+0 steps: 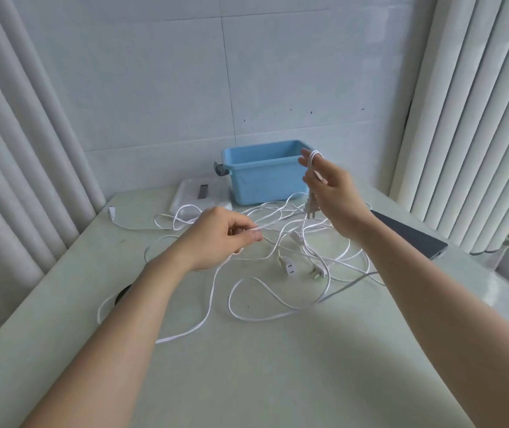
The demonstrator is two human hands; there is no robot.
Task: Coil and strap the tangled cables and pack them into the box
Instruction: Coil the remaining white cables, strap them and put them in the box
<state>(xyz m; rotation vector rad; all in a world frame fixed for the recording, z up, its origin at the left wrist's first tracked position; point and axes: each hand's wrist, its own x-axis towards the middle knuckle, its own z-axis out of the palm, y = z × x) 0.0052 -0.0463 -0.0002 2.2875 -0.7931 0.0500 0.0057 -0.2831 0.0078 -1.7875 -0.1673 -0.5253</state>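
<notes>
Several white cables (pixel 265 285) lie tangled across the pale green table (pixel 247 366), with plugs among the loops. My right hand (pixel 333 193) is raised in front of the blue box (pixel 262 174), a white cable looped over its fingers and a plug (pixel 310 208) dangling below. My left hand (pixel 219 239) pinches a stretch of the same white cable between thumb and fingers, just above the table. The blue box stands open at the back of the table.
A white flat device (pixel 197 196) lies left of the box. A dark flat slab (pixel 410 236) rests at the right table edge. A round cable hole (pixel 123 293) sits near the left edge. Curtains hang on both sides, tiled wall behind.
</notes>
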